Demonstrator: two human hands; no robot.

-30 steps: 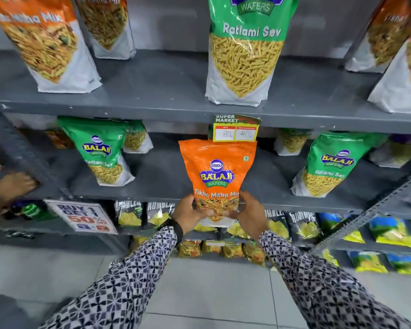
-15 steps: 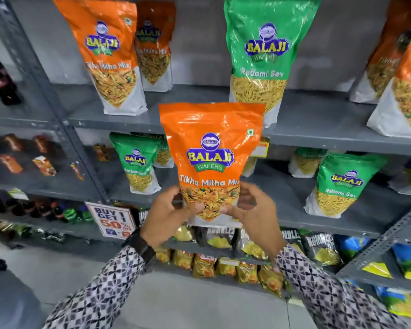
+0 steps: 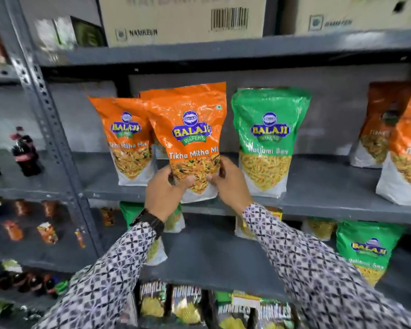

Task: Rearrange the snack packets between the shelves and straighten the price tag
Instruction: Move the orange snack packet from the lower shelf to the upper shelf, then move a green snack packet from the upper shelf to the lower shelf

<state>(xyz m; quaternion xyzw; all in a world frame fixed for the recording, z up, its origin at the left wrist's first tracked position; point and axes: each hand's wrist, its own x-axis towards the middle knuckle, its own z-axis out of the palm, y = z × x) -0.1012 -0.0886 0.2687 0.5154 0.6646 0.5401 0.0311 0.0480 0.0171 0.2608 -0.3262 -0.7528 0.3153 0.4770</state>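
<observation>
While both hands grip it, an orange plastic Tikha Mitha Mix packet (image 3: 190, 141) stands upright at the grey metal shelf (image 3: 318, 186) front edge.
Left hand (image 3: 163, 194) and right hand (image 3: 228, 184) clasp its lower corners, between another orange packet (image 3: 126, 143) and a green Ratlami Sev packet (image 3: 268, 143).

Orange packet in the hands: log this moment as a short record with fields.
held item: orange packet, Tikha Mitha Mix
grip: left hand and right hand at its lower corners
position: upright, at the front edge of the shelf
left neighbour: second orange packet, standing
right neighbour: green packet, standing
above: cartons
price tag: partly hidden, state unclear
</observation>
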